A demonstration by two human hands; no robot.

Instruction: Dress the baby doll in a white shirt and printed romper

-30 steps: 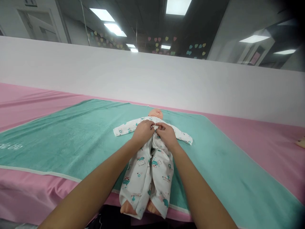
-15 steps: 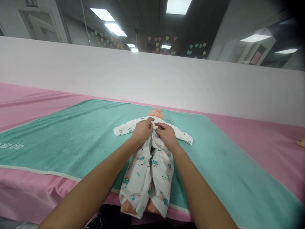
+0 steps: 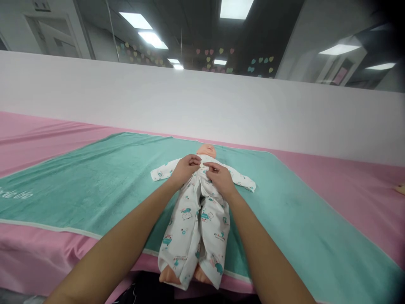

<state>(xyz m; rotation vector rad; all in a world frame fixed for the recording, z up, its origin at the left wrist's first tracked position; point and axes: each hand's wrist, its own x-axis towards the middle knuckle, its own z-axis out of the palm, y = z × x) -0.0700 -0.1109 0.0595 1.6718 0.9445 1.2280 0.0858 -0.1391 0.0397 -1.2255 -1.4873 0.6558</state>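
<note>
A baby doll (image 3: 207, 150) lies on its back on a teal towel (image 3: 104, 181), head away from me. It wears a white romper (image 3: 196, 228) printed with small teal figures, sleeves spread to both sides. Bare feet stick out at the near edge. My left hand (image 3: 186, 168) pinches the romper's front edge at the doll's upper chest. My right hand (image 3: 220, 177) pinches the opposite front edge, fingertips almost touching the left hand's. Below my hands the front of the romper gapes slightly.
The towel covers a pink sheet (image 3: 348, 190) on a wide surface. A white partition (image 3: 221, 109) runs along the far side. A small pale object (image 3: 401, 188) lies at the right edge of the sheet.
Both hands have crept a little farther up the doll's chest, toward the neck, still pinching the romper's front edges together.
</note>
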